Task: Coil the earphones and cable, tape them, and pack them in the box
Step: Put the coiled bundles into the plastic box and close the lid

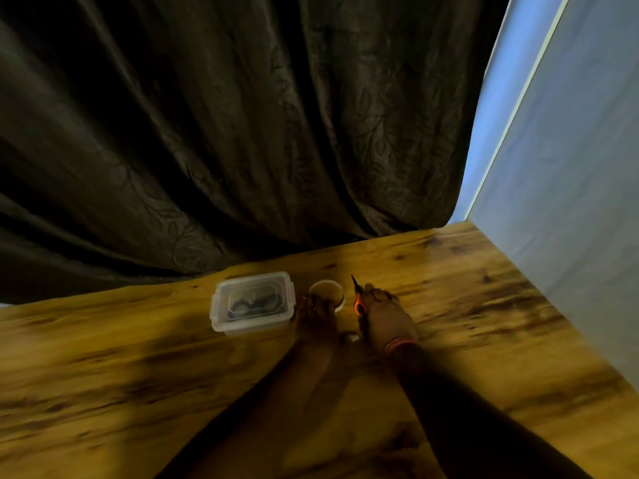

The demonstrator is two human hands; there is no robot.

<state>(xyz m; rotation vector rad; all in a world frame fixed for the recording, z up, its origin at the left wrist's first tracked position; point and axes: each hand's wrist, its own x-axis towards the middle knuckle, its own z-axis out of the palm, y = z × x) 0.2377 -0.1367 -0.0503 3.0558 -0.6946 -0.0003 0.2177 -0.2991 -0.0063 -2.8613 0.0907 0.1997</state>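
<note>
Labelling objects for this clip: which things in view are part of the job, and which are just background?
Job:
- box, lid on, dark coiled things inside
- tape roll, left hand on it
- scissors, in right hand

Background:
- curtain
- wall
- table
- bracelet on right wrist

Dark curtain (207, 133), perhaps wooden table (138, 375).

A wooden table (138, 357) carries a lidded clear box (253, 303) and a tape roll (326, 292).
</note>
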